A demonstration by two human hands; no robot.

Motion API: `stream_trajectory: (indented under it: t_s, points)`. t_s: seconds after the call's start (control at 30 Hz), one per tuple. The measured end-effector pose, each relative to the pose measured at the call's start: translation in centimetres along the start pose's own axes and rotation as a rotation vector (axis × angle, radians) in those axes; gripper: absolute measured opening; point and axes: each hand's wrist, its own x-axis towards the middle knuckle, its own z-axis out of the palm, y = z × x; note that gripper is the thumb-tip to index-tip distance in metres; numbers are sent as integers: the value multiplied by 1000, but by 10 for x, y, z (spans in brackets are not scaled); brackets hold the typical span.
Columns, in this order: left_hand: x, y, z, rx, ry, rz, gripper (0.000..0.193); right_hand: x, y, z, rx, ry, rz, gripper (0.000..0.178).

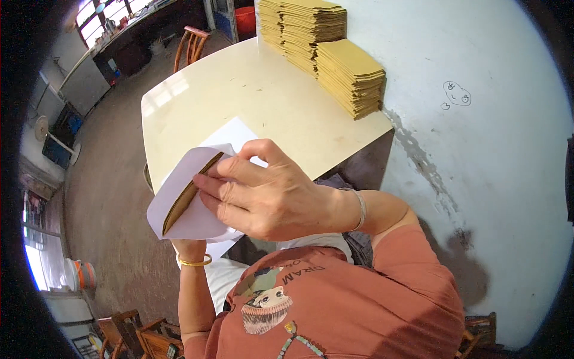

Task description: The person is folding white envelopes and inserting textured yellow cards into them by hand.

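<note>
Showing in the slit mouth of a white envelope (172, 184) is a brown strip (182, 207), lining or contents I can't tell. The smooth, slanting envelope is held up by the pale table's (203, 107) near edge. The right hand (269, 194), fingers bent, has its tips at that mouth; whether they grip, I can't say. The left hand (190, 246) is mostly hidden behind the paper, its hold unseen.

Dark capital lettering (305, 273) is printed across the rust-red shirt (365, 293).
</note>
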Motion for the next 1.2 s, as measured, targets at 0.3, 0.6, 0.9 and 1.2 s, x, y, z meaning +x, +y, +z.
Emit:
stream_trajectory:
  t_s: [0.3, 0.6, 0.9, 1.2]
  points:
    - [-1, 33, 31, 668, -83, 507, 17, -10, 3, -4, -23, -100, -3, 9]
    - [-1, 37, 29, 751, -118, 535, 18, -6, 2, -10, 32, -132, -18, 22]
    - [-3, 35, 33, 786, -82, 508, 16, -7, 2, -8, 79, -116, 24, 11]
    - [-1, 26, 23, 731, -82, 363, 29, -9, 3, -3, 49, -95, 37, 15]
